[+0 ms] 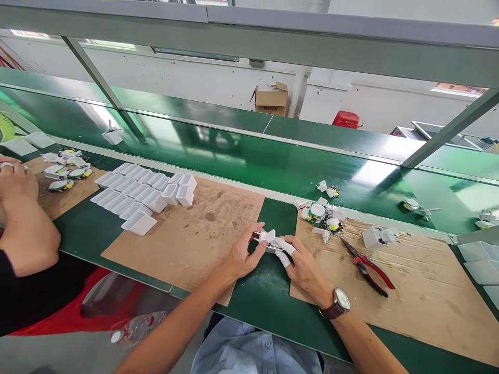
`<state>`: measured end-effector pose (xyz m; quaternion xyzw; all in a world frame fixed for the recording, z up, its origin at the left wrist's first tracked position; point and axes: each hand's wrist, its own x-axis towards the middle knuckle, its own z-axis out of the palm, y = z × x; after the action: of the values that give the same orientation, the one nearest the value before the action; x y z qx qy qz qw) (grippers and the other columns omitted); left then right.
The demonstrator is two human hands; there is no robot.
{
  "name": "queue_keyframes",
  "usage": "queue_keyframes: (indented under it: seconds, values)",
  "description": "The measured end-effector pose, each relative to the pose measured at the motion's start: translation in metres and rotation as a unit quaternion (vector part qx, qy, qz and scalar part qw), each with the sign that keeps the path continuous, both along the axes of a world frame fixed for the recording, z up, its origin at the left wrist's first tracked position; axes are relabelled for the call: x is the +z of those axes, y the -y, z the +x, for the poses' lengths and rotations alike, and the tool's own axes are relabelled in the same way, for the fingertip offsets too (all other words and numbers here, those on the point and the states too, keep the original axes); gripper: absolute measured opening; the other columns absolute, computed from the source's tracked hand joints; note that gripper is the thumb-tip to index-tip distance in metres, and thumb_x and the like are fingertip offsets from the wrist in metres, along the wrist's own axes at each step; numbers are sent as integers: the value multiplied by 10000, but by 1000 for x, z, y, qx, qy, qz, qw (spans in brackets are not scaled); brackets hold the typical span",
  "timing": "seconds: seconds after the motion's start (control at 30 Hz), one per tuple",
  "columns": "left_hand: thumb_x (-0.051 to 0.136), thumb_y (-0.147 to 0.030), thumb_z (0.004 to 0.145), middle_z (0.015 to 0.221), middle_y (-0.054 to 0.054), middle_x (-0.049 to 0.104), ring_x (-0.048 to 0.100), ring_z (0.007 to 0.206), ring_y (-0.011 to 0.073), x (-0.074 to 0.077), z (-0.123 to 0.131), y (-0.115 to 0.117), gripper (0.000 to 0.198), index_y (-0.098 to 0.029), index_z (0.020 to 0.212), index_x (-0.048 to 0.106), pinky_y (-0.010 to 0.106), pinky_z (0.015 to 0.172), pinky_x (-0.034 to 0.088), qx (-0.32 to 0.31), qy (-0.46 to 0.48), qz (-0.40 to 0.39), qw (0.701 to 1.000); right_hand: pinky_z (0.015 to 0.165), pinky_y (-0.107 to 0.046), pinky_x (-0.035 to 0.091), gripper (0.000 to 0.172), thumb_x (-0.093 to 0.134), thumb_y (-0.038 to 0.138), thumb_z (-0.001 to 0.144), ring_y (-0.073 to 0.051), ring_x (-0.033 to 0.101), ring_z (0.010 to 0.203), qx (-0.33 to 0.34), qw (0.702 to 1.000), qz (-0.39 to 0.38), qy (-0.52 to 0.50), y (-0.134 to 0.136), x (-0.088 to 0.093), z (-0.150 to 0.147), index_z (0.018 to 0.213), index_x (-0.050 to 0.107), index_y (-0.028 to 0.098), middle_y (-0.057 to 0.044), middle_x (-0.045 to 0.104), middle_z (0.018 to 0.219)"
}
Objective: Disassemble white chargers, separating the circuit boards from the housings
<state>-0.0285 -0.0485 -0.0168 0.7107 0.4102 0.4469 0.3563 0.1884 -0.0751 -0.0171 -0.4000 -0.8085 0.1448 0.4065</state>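
In front of my body, over the green strip between two cardboard sheets, both hands meet on a small white plastic part (266,237) with a darker piece beside it. My left hand (245,254) pinches it from the left between thumb and fingers. White covers sit on the thumb and finger of my right hand (305,262), which grips the same part from the right. My fingers hide much of it, so its exact kind cannot be made out. Red-and-black pliers (367,266) lie to the right, near a pile of circuit boards (322,213) with white plastic pieces.
Rows of white open boxes (132,187) stand on the left cardboard (210,228). Another white box (376,238) holding a plug-like piece rests on the right cardboard (436,296). At far left, a co-worker's arm (27,223) is beside more circuit boards (64,169). A metal post (448,127) rises at right.
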Motion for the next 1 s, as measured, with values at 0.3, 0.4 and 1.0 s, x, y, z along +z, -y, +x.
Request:
queue_keyframes:
  seconds: [0.3, 0.4, 1.0]
  values:
    - [556, -344, 1018, 1190, 101, 692, 712, 1048, 212, 5, 1, 0, 431, -226, 1428, 494, 392, 969, 592, 1, 4, -8, 1000, 896, -428, 626, 412, 503, 92, 1001, -252, 648, 1080, 28, 999, -27, 0, -2, -3, 1, 1377, 535, 258, -127, 594, 1247]
    - [555, -346, 1016, 1179, 98, 695, 713, 1036, 210, 6, 2, 0, 423, -223, 1418, 505, 389, 960, 596, 5, 4, -5, 1000, 897, -423, 629, 428, 519, 121, 1012, -246, 660, 1075, 15, 999, -29, -4, -1, -5, 2, 1411, 516, 276, -115, 617, 1246]
    - [532, -363, 1034, 1375, 156, 614, 633, 1243, 273, 7, -1, 1, 474, -226, 1480, 446, 451, 1034, 554, -6, 6, 26, 1000, 911, -417, 649, 497, 506, 59, 971, -242, 664, 1107, 5, 1000, 7, -15, 3, 7, 1, 1404, 540, 300, -120, 584, 1297]
